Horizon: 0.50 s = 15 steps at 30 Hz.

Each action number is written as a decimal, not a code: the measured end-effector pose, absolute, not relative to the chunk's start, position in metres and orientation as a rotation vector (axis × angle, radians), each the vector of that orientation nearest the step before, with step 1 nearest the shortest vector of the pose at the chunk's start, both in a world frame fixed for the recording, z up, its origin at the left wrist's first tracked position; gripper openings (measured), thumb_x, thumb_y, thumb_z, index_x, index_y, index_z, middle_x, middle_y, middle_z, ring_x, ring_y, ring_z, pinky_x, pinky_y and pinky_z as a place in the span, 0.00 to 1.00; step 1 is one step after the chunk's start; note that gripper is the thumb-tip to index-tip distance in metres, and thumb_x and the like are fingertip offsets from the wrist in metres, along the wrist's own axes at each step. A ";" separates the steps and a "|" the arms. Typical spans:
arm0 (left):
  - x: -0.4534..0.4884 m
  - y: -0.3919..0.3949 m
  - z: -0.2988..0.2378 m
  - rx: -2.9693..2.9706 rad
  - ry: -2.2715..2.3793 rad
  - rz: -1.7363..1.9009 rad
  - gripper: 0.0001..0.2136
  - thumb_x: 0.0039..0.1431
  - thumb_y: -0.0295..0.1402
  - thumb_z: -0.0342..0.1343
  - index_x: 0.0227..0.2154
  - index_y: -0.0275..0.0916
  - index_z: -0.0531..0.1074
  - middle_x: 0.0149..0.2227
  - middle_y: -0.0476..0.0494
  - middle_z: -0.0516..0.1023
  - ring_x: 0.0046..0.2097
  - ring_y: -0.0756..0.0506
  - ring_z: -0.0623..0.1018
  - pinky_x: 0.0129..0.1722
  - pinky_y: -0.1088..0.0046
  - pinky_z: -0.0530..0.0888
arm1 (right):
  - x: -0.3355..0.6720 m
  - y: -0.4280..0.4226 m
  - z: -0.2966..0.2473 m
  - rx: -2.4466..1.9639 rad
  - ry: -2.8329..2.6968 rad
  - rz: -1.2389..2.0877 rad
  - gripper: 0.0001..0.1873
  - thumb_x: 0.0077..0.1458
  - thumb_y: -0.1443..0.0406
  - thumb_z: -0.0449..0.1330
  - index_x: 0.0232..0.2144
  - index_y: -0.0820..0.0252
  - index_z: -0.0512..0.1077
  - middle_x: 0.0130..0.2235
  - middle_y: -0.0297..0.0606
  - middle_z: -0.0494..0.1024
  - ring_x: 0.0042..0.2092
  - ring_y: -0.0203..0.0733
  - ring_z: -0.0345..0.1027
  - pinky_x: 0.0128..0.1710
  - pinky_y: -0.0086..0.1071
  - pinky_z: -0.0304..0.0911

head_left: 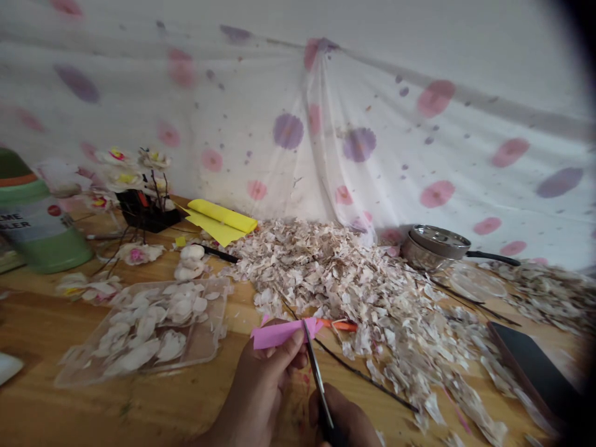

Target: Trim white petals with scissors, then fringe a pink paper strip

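2 hands are shown at the near edge of a heap of pale cut petal scraps (335, 292). The left hand (261, 388) is pinching a pink paper strip (279, 333) between thumb and fingers, just in front of the heap. The right hand (342, 419) is closed around scissors (315, 372), whose blade touches the strip. A clear plastic tray (212, 347) of white petals is placed left of the heap, a steel saucepan (433, 243) right of it, and yellow paper (218, 222) beyond it.
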State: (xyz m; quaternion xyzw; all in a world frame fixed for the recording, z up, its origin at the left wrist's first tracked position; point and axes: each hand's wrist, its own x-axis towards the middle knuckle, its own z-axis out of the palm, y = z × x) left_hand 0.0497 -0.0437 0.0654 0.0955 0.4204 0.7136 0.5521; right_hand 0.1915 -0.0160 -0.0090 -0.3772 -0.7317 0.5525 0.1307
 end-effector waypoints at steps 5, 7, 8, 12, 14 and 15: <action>0.050 -0.044 0.067 0.217 0.980 1.703 0.15 0.31 0.36 0.75 0.23 0.38 0.76 0.22 0.50 0.77 0.27 0.50 0.71 0.29 0.75 0.69 | 0.192 -0.015 -0.005 -1.006 -2.044 1.625 0.43 0.29 0.22 0.43 0.23 0.54 0.56 0.20 0.29 0.59 0.23 0.36 0.53 0.24 0.30 0.54; 0.050 -0.044 0.067 0.198 0.970 1.708 0.15 0.30 0.36 0.74 0.22 0.38 0.76 0.22 0.50 0.77 0.27 0.50 0.72 0.29 0.75 0.69 | 0.194 -0.013 -0.003 -0.905 -2.085 1.691 0.42 0.33 0.24 0.46 0.24 0.54 0.57 0.21 0.30 0.60 0.24 0.37 0.56 0.24 0.29 0.55; 0.050 -0.044 0.066 0.181 0.965 1.707 0.15 0.30 0.36 0.74 0.21 0.38 0.76 0.21 0.50 0.77 0.26 0.50 0.71 0.28 0.75 0.69 | 0.195 -0.012 -0.002 -0.882 -2.105 1.704 0.42 0.33 0.24 0.46 0.24 0.54 0.57 0.22 0.30 0.61 0.24 0.37 0.56 0.24 0.29 0.55; 0.049 -0.045 0.065 0.155 0.948 1.706 0.14 0.30 0.36 0.74 0.22 0.38 0.76 0.22 0.50 0.77 0.26 0.50 0.72 0.28 0.74 0.70 | 0.196 -0.012 0.004 -0.957 -2.070 1.677 0.44 0.29 0.22 0.43 0.23 0.54 0.57 0.21 0.28 0.58 0.24 0.36 0.54 0.23 0.29 0.52; 0.049 -0.045 0.065 0.166 0.939 1.722 0.14 0.31 0.35 0.74 0.22 0.38 0.77 0.22 0.50 0.77 0.26 0.50 0.72 0.28 0.74 0.70 | 0.196 -0.012 0.008 -0.941 -2.066 1.693 0.43 0.31 0.23 0.44 0.24 0.54 0.57 0.22 0.28 0.58 0.24 0.36 0.52 0.23 0.29 0.52; 0.049 -0.045 0.065 0.173 0.936 1.726 0.14 0.32 0.35 0.73 0.23 0.38 0.77 0.22 0.50 0.78 0.26 0.50 0.72 0.29 0.74 0.70 | 0.196 -0.012 0.010 -0.898 -2.078 1.709 0.42 0.32 0.23 0.46 0.24 0.54 0.57 0.22 0.28 0.58 0.24 0.36 0.52 0.24 0.29 0.52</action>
